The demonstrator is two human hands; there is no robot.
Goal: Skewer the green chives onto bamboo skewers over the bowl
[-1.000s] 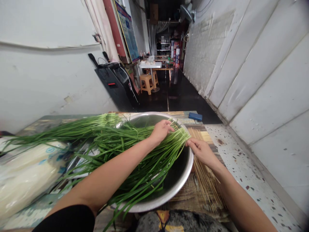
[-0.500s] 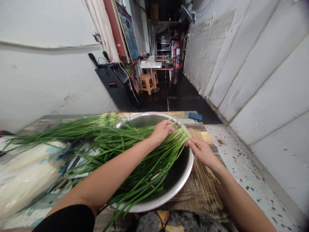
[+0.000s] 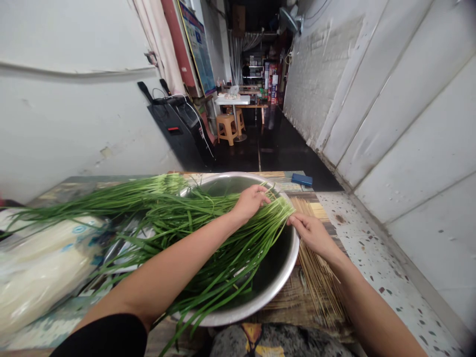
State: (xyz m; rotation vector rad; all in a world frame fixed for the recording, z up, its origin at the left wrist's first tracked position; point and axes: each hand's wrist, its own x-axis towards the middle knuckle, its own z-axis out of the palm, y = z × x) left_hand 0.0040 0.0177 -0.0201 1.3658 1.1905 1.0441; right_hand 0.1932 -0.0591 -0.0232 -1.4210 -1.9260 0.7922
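Note:
A bundle of green garlic chives [image 3: 238, 248] lies across a wide steel basin [image 3: 275, 297], its pale cut ends lined up at the right rim and its leaves trailing left and over the front. My left hand [image 3: 253, 202] rests on the chives just behind those ends, fingers curled round part of the bundle. At the rim, my right hand [image 3: 309, 229] is closed in a pinch against the edge of the pale ends; what sits between the fingertips is hidden. Thin bamboo skewers [image 3: 316, 277] lie loose on the table under and beside my right hand.
More chives [image 3: 156, 186] lie left of the basin. Near them is a clear plastic bag with pale contents [image 3: 48, 267]. A small blue box [image 3: 302, 179] sits at the table's far right corner. Beyond stand a black machine [image 3: 182, 129], stools [image 3: 226, 128] and a white table [image 3: 234, 100].

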